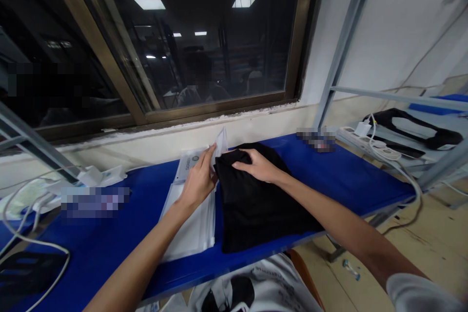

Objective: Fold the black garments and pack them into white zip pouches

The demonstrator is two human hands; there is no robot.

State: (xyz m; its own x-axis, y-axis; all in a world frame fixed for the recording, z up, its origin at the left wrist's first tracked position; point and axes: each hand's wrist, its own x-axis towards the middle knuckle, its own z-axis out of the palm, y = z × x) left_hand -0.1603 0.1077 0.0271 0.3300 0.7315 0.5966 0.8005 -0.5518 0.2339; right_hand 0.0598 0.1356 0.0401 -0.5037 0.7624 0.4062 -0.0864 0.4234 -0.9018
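A folded black garment (252,209) lies on the blue table, its front part near the table's front edge. My right hand (261,165) is closed on its upper part, thumb and fingers gripping the cloth. My left hand (200,175) is just left of the garment's edge, its fingers closed on a clear plastic bag (221,143) whose corner stands up beyond the fingertips. Under and beside my left hand lie frosted zip bags (192,222), one with a printed logo. My left fingertips are partly hidden by the plastic and cloth.
The blue table (292,156) runs along a wall below a dark window (219,34). Power strips with white cables stand at the left (106,175) and right (367,144). Metal frame posts (338,58) rise at both sides. Black pieces (413,126) lie on the right-hand shelf.
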